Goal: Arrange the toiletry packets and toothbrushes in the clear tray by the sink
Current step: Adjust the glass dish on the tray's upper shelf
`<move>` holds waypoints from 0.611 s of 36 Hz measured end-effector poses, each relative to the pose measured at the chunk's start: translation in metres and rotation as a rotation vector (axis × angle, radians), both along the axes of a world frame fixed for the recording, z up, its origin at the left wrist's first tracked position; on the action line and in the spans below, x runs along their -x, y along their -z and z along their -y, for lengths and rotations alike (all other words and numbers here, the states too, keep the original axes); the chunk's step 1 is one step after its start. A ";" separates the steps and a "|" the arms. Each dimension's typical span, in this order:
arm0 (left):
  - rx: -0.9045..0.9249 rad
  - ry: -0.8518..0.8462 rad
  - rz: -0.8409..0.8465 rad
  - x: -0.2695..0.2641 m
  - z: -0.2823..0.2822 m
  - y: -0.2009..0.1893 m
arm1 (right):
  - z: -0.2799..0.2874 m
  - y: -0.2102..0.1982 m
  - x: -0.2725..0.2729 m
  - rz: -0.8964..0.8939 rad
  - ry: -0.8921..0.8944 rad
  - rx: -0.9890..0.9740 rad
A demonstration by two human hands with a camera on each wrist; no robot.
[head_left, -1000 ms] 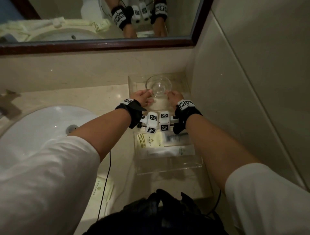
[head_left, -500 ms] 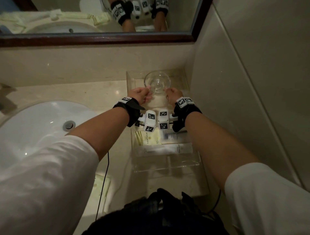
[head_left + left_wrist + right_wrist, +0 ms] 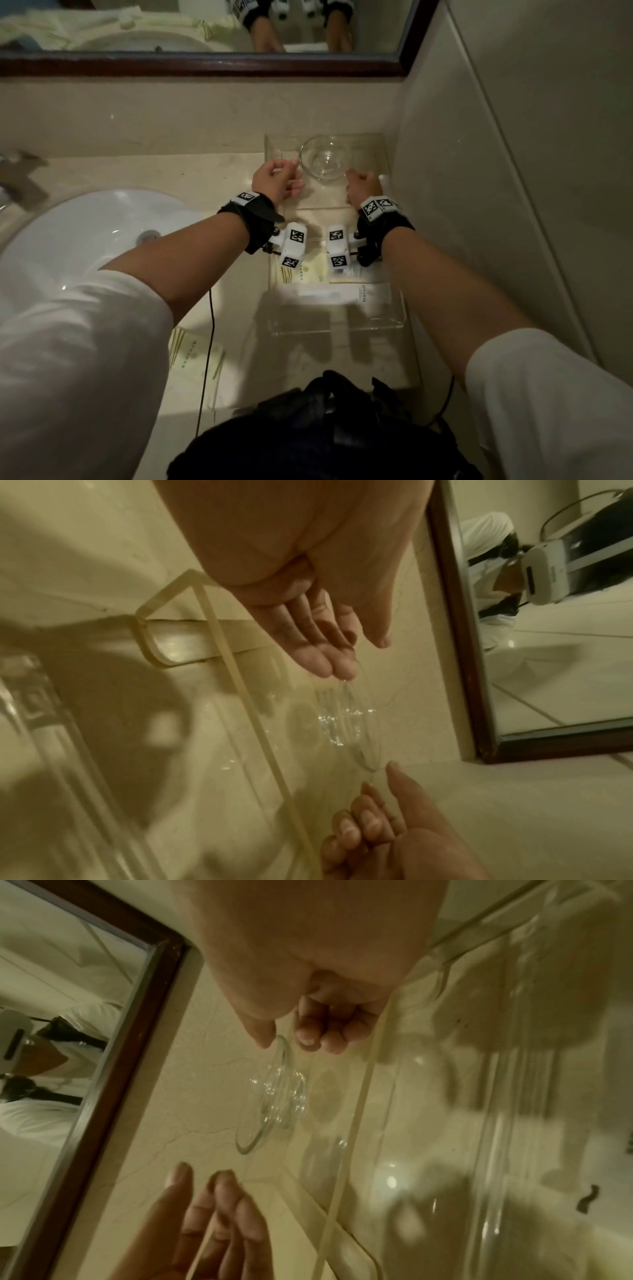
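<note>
A clear tray [image 3: 394,320] lies on the counter right of the sink. In its near half are a pale yellow packet [image 3: 308,274] and a long white packet [image 3: 342,295]; a third packet [image 3: 193,353] lies on the counter outside it. A glass bowl [image 3: 325,161] stands at the tray's far end. My right hand [image 3: 284,1042] pinches the bowl's [image 3: 270,1096] rim between thumb and curled fingers. My left hand [image 3: 356,656] is open, its straight fingers at the opposite side of the rim [image 3: 356,718]; whether they touch it I cannot tell. I see no loose toothbrush.
A white sink [image 3: 85,233] with a faucet [image 3: 17,171] fills the left. A tiled wall [image 3: 479,205] runs close along the tray's right side, and a framed mirror [image 3: 205,65] hangs behind. A black bag [image 3: 325,428] sits at the near counter edge.
My left hand has drawn a little to the left, off the bowl's side, and its fingers have straightened. My right hand stays at the rim. The bowl and packets have not moved.
</note>
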State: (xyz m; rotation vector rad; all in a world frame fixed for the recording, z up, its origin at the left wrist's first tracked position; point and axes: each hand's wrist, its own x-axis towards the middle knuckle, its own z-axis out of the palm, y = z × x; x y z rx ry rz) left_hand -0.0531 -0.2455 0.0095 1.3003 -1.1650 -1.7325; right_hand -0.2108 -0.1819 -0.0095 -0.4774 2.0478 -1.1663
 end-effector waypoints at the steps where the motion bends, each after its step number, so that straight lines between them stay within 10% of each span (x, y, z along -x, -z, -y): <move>1: 0.009 -0.012 -0.002 -0.001 -0.001 -0.002 | -0.001 -0.001 0.001 0.000 0.019 0.012; 22: 0.017 -0.012 0.227 -0.099 -0.035 -0.020 | -0.014 -0.029 -0.071 -0.192 0.129 0.292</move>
